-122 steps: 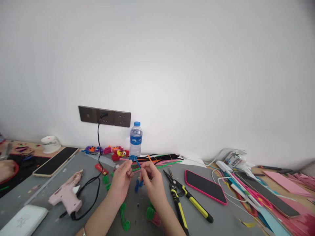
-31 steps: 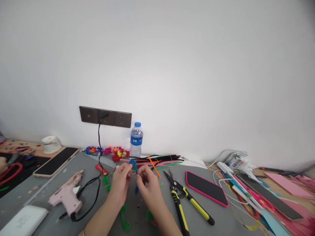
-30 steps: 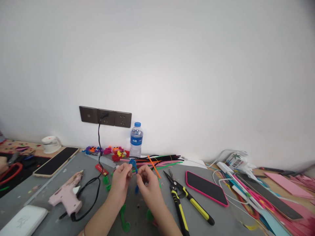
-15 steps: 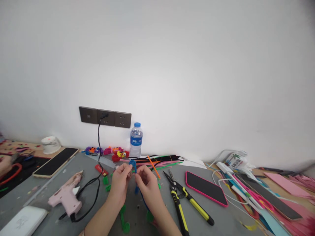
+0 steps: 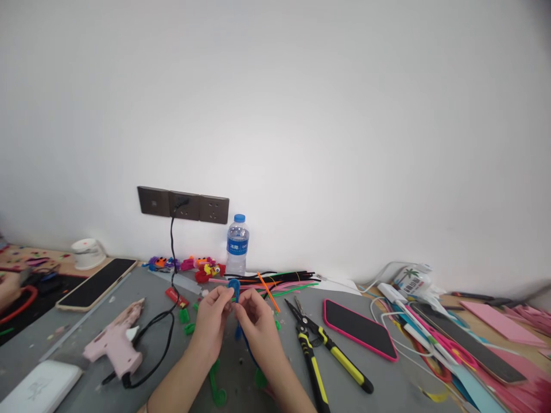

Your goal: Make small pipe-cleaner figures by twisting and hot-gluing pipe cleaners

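Observation:
Between both hands is a blue pipe cleaner point(image 5: 235, 285), its upper end curled into a loop and its lower part trailing below my fingers. My left hand point(image 5: 215, 310) pinches it by the loop from the left. From the right, the thumb and fingertips of my right hand point(image 5: 253, 312) close on it just below the curl. Green pipe cleaner pieces with coiled ends point(image 5: 218, 396) lie under and around my wrists, partly hidden by them. Behind my hands rests a bundle of black, pink and green pipe cleaners point(image 5: 293, 279), with an orange pipe cleaner point(image 5: 269, 292) across it.
Yellow-and-black pliers point(image 5: 318, 344) and a pink-cased phone point(image 5: 359, 328) lie to the right. On the left are a pink glue gun point(image 5: 116, 344) with its cord, a white box point(image 5: 41, 387) and another phone point(image 5: 97, 284). A water bottle point(image 5: 237, 246) stands by the wall. A co-worker's hand point(image 5: 9, 287) shows far left.
The blue loop has shifted slightly right and tilted between my fingertips. Both hands keep their pinch in nearly the same place.

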Tool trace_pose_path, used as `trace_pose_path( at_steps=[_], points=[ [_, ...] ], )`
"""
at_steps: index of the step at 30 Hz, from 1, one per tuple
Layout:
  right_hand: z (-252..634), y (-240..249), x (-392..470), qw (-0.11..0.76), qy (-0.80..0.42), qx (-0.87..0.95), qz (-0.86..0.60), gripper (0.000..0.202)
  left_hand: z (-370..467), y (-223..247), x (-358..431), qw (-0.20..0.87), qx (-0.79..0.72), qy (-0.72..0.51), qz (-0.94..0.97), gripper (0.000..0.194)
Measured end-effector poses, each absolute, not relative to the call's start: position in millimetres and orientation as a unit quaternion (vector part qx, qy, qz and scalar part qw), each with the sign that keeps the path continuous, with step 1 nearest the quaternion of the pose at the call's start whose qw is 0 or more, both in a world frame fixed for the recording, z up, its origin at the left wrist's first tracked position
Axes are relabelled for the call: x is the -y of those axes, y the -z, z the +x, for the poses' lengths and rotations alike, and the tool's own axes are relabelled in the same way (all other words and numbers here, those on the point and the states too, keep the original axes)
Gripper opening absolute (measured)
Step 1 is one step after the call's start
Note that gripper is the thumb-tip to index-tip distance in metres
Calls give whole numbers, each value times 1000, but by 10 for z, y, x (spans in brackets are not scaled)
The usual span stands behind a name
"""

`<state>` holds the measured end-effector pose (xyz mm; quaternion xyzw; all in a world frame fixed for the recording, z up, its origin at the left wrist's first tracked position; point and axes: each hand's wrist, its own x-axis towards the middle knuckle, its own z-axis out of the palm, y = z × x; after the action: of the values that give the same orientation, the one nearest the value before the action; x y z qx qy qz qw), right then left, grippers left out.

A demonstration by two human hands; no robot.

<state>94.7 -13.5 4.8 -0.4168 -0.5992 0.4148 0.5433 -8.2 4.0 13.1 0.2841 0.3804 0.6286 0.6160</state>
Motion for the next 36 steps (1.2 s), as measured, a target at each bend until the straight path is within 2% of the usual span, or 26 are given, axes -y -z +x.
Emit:
trace_pose_path(
  at_steps=[21, 36],
  points=[
    [955, -77, 158, 556, -377, 604, -429, 17, -65, -123, -23, 635, -360, -617, 294, 41],
    [946, -49, 157, 560, -393, 588, -431, 16, -57, -69, -12, 651, -341, -614, 289, 37]
  ],
)
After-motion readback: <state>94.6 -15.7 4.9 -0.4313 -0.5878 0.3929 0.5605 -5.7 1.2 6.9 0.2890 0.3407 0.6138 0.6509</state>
